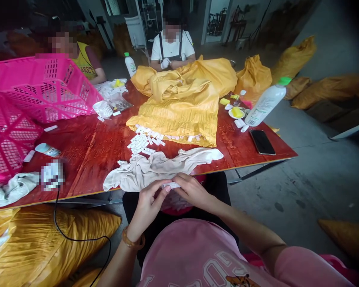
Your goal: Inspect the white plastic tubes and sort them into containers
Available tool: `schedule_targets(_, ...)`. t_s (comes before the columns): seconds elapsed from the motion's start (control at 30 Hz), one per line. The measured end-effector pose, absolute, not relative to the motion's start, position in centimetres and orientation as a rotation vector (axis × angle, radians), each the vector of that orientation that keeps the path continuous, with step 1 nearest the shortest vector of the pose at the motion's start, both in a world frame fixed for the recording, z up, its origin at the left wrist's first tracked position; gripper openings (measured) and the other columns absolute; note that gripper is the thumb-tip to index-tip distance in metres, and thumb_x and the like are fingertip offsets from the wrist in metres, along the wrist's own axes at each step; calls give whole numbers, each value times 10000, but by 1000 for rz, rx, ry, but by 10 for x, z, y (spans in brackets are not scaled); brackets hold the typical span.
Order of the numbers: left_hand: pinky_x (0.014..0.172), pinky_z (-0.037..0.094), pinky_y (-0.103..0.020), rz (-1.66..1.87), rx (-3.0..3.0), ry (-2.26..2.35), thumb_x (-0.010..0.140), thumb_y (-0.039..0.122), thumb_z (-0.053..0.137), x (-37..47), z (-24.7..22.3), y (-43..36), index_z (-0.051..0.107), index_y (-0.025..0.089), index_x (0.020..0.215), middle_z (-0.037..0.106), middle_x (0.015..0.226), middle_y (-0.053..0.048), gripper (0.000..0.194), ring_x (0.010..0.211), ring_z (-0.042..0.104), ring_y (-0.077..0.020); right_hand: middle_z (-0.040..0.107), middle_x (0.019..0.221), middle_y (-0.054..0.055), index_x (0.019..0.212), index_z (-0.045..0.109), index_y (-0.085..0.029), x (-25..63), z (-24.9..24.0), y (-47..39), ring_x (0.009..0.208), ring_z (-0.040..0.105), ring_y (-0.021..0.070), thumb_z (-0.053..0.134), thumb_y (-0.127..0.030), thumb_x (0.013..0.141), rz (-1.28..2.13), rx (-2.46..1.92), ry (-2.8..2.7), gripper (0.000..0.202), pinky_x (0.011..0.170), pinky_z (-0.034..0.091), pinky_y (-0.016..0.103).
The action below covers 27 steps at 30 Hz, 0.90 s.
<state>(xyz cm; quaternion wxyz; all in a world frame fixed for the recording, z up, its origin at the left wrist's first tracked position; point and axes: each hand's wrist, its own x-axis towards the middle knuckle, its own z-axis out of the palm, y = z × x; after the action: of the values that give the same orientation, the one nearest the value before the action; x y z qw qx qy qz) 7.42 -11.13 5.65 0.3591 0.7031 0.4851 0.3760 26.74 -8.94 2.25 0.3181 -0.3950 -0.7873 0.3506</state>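
Just in front of the table's near edge, my left hand (151,202) and my right hand (193,191) meet over a small white plastic piece (174,185). The fingers of both hands are closed on it, one hand at each end. Beyond them a crumpled whitish cloth (155,169) lies along the table edge. Past the cloth is a loose pile of similar white pieces (140,142), spilling from the mouth of a yellow woven sack (179,115). In my lap, partly hidden by my hands, sits a pink container with more white pieces (179,202).
Pink plastic baskets (68,91) stand on the red table (83,151) at left. At right are a white bottle (267,101) and a phone (262,142). Two people sit across the table. Filled yellow sacks (62,231) lie on the floor, with a black cable (77,240) across one.
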Motion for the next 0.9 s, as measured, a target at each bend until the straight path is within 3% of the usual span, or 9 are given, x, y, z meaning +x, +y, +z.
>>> schedule_targets(0.1,722,497,-246,972,1719,1297,984,340,521,73,50,-110,664,202,1230,670,856,-21,316,724,608,-132,610,1029,95,1055,594,-160,263,23,-93,948,573,199,501,-269,986,905,-1020,-2075,159,853,447,311)
schedule_targets(0.2,693,485,-236,1085,1685,1327,961,332,568,64,44,-109,638,203,1226,637,807,3,303,695,595,-121,628,948,49,1033,603,-158,264,28,-92,852,585,158,523,-337,988,1156,-917,-2001,202,783,449,258)
schedule_targets(0.33,618,438,-219,1221,1731,1275,896,311,665,57,40,-104,645,182,930,620,755,17,135,643,563,-111,637,898,24,1038,613,-143,266,34,-91,798,586,140,514,-390,991,1437,-748,-1980,270,719,449,225)
schedule_targets(0.4,624,413,-222,1169,1794,1264,926,308,621,60,40,-103,622,169,753,591,694,16,222,634,530,-108,647,931,37,1065,605,-150,264,32,-93,820,594,149,489,-355,1001,1332,-812,-2020,244,743,454,236)
schedule_targets(0.5,603,378,-224,1137,1697,1337,972,328,541,72,41,-105,549,166,629,511,598,30,380,582,466,-99,645,974,81,1120,595,-158,259,28,-96,849,591,180,458,-242,991,906,-1097,-2099,207,773,445,275)
schedule_targets(0.6,582,362,-222,1188,1586,1381,975,336,537,80,40,-112,525,169,623,475,573,40,389,553,435,-95,636,1002,94,1123,599,-157,261,27,-95,870,583,184,467,-230,978,892,-1076,-2088,209,777,442,278)
schedule_targets(0.77,632,403,-227,1155,1660,1104,978,286,530,76,35,-115,555,170,672,548,644,22,329,618,519,-109,537,697,-31,1060,596,-155,271,26,-90,554,429,93,469,-399,1001,1689,-696,-1922,281,564,395,207)
schedule_targets(0.83,648,406,-231,1146,1694,1078,979,279,527,73,32,-112,556,169,669,551,656,16,330,636,525,-113,561,722,-22,1055,601,-151,271,24,-90,589,469,100,474,-378,999,1646,-701,-1936,266,606,420,216)
schedule_targets(0.9,646,395,-232,1136,1687,1144,980,295,524,72,29,-110,538,167,652,526,645,16,352,635,505,-113,636,865,34,1061,611,-146,268,22,-93,746,572,139,483,-307,987,1363,-811,-2013,218,732,455,254)
